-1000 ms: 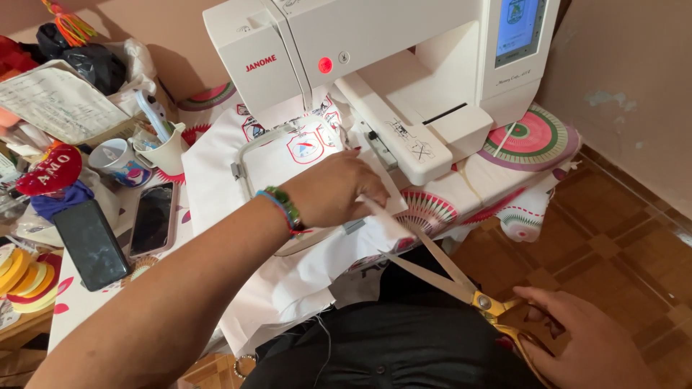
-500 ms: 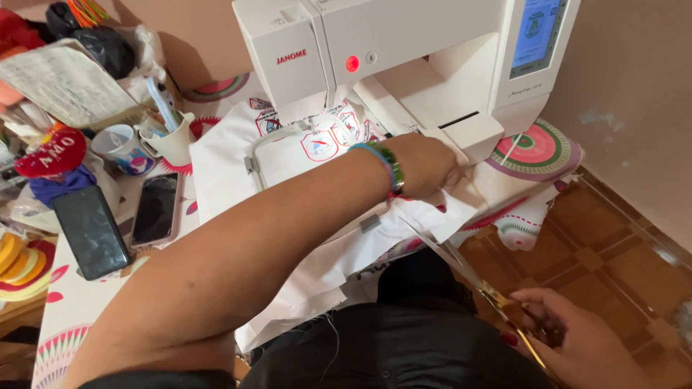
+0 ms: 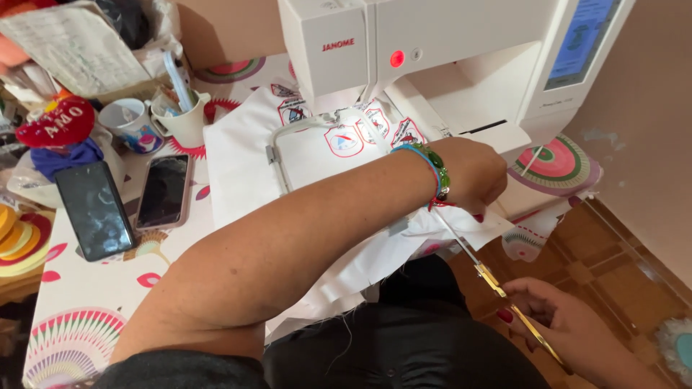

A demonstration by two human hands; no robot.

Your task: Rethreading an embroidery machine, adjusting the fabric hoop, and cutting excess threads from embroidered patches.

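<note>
Ideally, the white fabric [image 3: 238, 151] beside the sewing machine [image 3: 432, 57] is pinched taut by the left hand [image 3: 472, 176]; the scissors [image 3: 497, 288], gripped in the right hand [image 3: 569, 331], are best kept flat.

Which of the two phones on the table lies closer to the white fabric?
The pink-cased phone, lying right beside the white fabric; the black phone lies farther left, beyond it.

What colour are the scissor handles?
Gold. The scissors show best in the head view, held in the right hand.
</note>
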